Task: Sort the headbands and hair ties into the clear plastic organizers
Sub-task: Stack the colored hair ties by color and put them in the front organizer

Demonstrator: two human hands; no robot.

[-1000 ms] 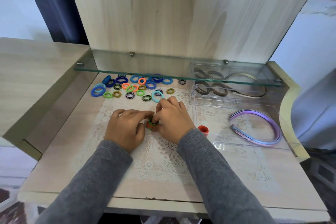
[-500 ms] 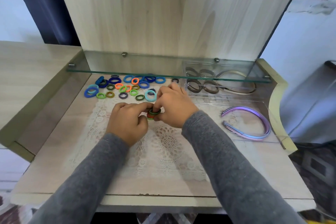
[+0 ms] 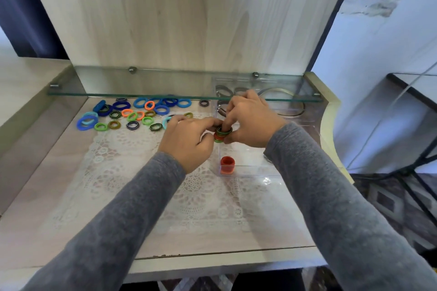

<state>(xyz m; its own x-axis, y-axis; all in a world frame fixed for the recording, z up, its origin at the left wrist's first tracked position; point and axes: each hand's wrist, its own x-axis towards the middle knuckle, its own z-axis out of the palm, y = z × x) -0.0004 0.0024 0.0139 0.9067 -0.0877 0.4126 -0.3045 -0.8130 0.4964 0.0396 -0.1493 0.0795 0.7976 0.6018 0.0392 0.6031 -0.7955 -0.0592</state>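
Entry: stacking hair ties, transfer step.

Change since a second ago: I am lifting the mixed green-and-orange stack of hair ties [image 3: 222, 133] off the lace mat [image 3: 132, 160] and carrying it to the right. It is now hanging above the left wall of the near clear organizer [image 3: 250, 169], no longer resting on the mat. My left hand [image 3: 189, 139] and right hand [image 3: 250, 123] are both curling in on it, thumbs and fingertips pinching the stack from opposite sides, with a right fingertip pressing on top.

Judgement: the stack is about to go in beside the red stack of ties [image 3: 227, 165], which is already standing in the organizer's front-left corner. Most of the job is remaining: the loose hair ties [image 3: 132, 116] are lying scattered at the back left, partly under the glass shelf [image 3: 165, 82].

Hard to read:
- How many ties I am holding; my fingers are covering most of the stack.
- The purple headband seen earlier in the near organizer; my right arm is now hiding it.
- The far organizer [image 3: 305, 123] and its grey headband [image 3: 294, 114], blurred by shelf glass and partly behind my right hand.
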